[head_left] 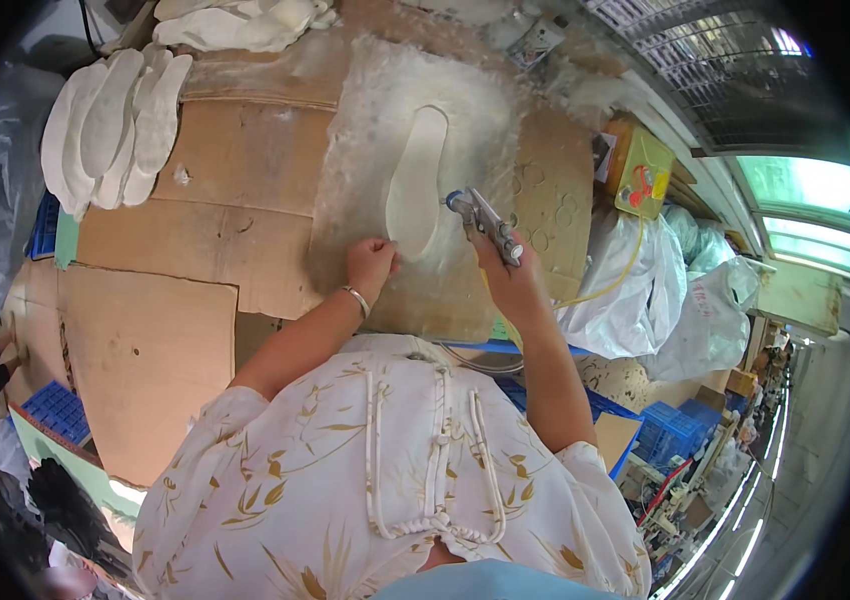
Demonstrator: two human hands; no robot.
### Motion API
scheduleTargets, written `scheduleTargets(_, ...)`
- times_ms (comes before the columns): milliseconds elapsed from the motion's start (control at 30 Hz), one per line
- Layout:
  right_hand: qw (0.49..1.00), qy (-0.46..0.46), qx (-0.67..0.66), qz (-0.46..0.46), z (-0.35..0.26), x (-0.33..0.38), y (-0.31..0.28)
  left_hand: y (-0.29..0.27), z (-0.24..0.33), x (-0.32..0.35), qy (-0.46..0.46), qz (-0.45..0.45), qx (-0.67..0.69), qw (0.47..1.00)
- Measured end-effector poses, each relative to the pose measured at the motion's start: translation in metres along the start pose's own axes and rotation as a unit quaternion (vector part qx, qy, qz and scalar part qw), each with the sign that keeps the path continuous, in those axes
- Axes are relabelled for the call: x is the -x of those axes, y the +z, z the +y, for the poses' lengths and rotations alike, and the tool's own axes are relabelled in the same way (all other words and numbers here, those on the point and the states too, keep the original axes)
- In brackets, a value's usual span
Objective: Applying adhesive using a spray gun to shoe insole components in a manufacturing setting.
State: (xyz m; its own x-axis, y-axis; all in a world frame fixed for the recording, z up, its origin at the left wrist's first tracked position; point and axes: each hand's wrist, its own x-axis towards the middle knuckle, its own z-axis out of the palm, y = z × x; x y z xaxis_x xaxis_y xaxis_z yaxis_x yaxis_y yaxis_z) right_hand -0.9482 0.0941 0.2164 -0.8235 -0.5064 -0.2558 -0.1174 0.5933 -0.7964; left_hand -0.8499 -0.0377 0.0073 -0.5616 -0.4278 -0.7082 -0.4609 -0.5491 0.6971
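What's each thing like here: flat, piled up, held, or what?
Insole: lying flat, alone.
Spray gun: held, beside the insole.
Right hand: closed around the spray gun.
Left hand: curled at the insole's near end; grip unclear.
Left-side insoles: piled, overlapping.
Cardboard: flat, whitish around the insole.

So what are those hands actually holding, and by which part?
The right hand grips a metal spray gun by its handle. The left hand is at the white insole's near end; whether it pinches the edge can't be told.

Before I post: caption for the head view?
Left hand at near end of a pale insole; right hand holding a spray gun beside it.
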Motion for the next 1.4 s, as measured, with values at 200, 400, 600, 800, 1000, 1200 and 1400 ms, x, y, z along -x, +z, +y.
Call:
scheduleTargets(200,0.999,-0.015,0.002,0.038,-0.007,-0.031,0.0,-0.001,0.003,0.003,-0.01,0.004,-0.003,1.0)
scheduleTargets(400,0.999,-0.006,-0.018,0.049,-0.008,-0.06,0.0,-0.001,0.003,0.002,-0.01,0.004,0.004,1.0)
scheduleTargets(600,0.999,0.023,-0.015,0.036,-0.018,-0.082,-0.006,0.0,0.003,0.003,-0.005,0.015,0.029,0.999)
scheduleTargets(800,0.998,0.008,-0.023,0.056,-0.005,-0.096,-0.01,0.002,0.005,0.005,-0.007,0.02,0.012,1.0)
scheduleTargets(1000,0.999,0.038,0.014,0.037,-0.005,-0.076,-0.016,0.0,0.001,0.003,-0.007,0.017,0.007,1.0)
scheduleTargets(1200,0.999,0.041,0.006,0.035,0.006,-0.051,-0.013,0.001,-0.001,0.002,-0.007,0.018,0.004,1.0)
scheduleTargets(1400,0.998,0.049,0.026,0.016,0.015,-0.027,-0.014,0.002,0.0,0.004,-0.006,0.015,0.008,1.0)
